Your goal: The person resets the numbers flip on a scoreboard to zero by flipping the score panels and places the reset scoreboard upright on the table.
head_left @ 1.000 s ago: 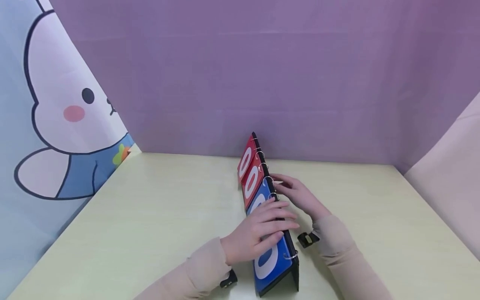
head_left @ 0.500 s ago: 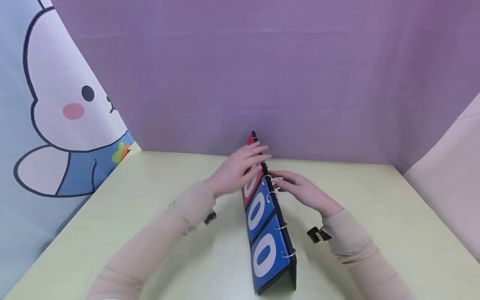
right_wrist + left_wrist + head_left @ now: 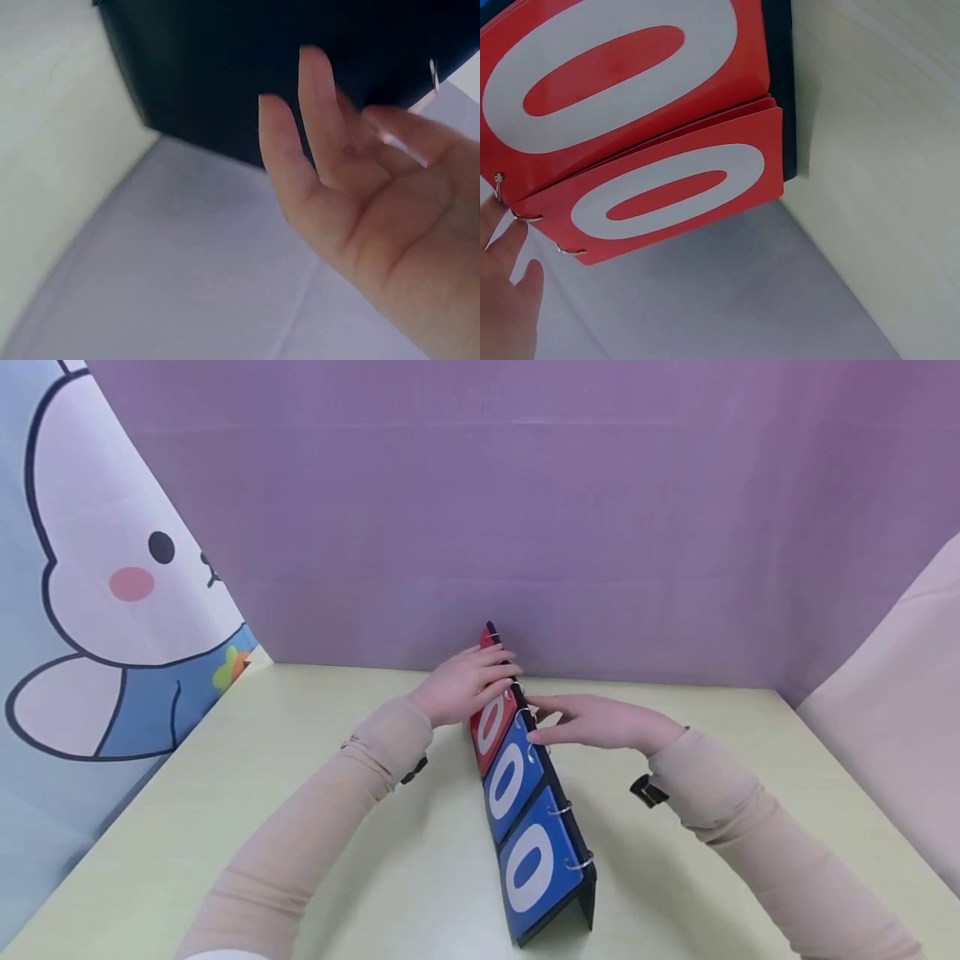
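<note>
A tabletop flip scoreboard [image 3: 527, 868] stands like a tent in the head view, red cards at the far end and blue cards nearer, zeros showing. Metal rings hold its cards along the black top edge. Over the far red card [image 3: 667, 191] lies my left hand [image 3: 468, 681], fingers extended across the top edge by the rings. On the other side, my right hand [image 3: 600, 722] reaches the middle of the top edge, its thumb near the blue card's upper corner. In the right wrist view its fingers [image 3: 319, 90] are loosely bent before the black back panel [image 3: 210, 82].
The scoreboard rests on a pale yellow table [image 3: 300, 827]. A purple backdrop [image 3: 600, 527] rises just behind its far end. To the left hangs a cloth printed with a cartoon rabbit [image 3: 127, 543], and a pale cloth [image 3: 900, 693] borders the right side.
My left hand has moved away from the near blue cards to the far red card. My right hand has stayed near the middle, its thumb now forward at the top edge.
</note>
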The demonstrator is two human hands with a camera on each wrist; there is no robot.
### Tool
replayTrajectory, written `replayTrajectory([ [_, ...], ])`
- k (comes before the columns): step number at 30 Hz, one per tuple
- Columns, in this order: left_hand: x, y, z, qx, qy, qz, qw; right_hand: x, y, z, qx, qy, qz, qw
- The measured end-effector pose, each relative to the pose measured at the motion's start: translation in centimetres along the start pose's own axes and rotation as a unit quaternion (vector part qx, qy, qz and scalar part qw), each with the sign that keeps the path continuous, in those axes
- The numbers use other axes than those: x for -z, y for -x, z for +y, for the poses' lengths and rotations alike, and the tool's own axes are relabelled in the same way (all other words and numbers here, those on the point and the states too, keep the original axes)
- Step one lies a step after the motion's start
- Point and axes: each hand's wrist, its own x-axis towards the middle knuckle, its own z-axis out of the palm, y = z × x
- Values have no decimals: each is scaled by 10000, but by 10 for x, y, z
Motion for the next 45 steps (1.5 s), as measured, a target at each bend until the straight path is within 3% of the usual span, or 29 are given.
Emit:
replayTrajectory([
  [5,-1,4,-4,218,-69,127,9997,13,-3,-1,-157,539,-245,9981],
  [12,2,10,-4,698,-386,184,9966,21,-2,-5,-96,1474,243,9887],
  [17,4,16,-1,1130,-647,13,9915,27,-4,-7,249,2307,717,9700],
  [21,1,19,4,1482,-827,-24,9855,35,-9,-14,109,2812,859,9557],
  [24,-2,19,10,1737,-1029,45,9794,41,-14,-17,-131,2932,977,9510],
  [29,-3,21,23,2095,-1538,28,9656,48,-19,-9,-190,2952,1268,9468],
  [33,-3,22,32,2195,-1809,-39,9587,52,-20,6,-200,2668,1421,9530],
  [36,0,26,33,2040,-1766,-87,9629,52,-16,18,-227,2380,1574,9582],
  [39,12,36,26,1872,-1292,-145,9737,51,-9,32,-228,2434,1737,9540],
  [42,27,46,9,1983,-790,232,9767,53,5,46,-394,2601,2008,9436],
  [45,39,54,-14,2360,-572,977,9651,57,20,58,-909,2517,2120,9399],
])
